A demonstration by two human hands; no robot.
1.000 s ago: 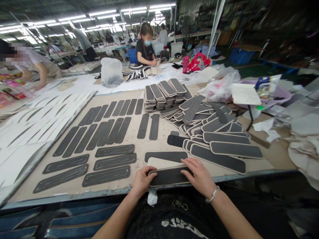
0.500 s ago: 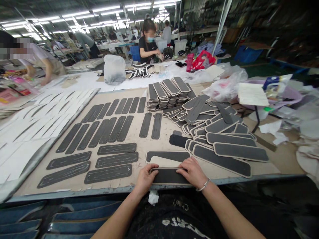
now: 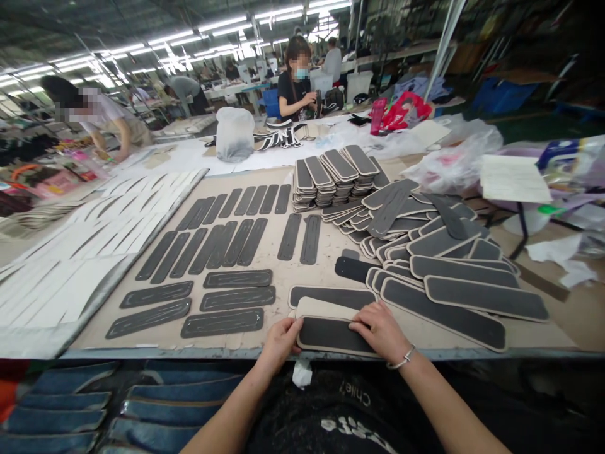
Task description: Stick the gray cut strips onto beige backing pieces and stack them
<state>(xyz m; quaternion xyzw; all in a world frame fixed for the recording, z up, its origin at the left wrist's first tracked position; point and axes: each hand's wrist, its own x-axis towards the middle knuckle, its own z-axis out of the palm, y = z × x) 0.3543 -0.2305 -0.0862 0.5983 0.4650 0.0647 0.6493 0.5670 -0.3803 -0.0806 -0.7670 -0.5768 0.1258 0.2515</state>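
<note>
At the table's front edge lies a dark grey strip with a beige border (image 3: 326,334), its ends rounded. My left hand (image 3: 282,339) is closed on its left end, thumb at the corner. On the strip's right part my right hand (image 3: 384,331) is closed, thumb on the dark face and fingers along the far edge. Just beyond it, a plain beige piece (image 3: 321,307) partly covers another bordered dark strip (image 3: 331,294). To the right spreads a loose heap of bordered strips (image 3: 439,296).
Dark strips with shiny streaks (image 3: 222,323) lie in rows on the left. Neat stacks of bordered strips (image 3: 326,173) stand farther back. White cut sheets (image 3: 94,246) cover the far left. Plastic bags (image 3: 458,157) crowd the right. A co-worker (image 3: 297,88) is across the table.
My view has turned slightly left, so the table appears farther right. My left thumb has slid from the strip's face towards its left corner. The co-worker across has raised their hands.
</note>
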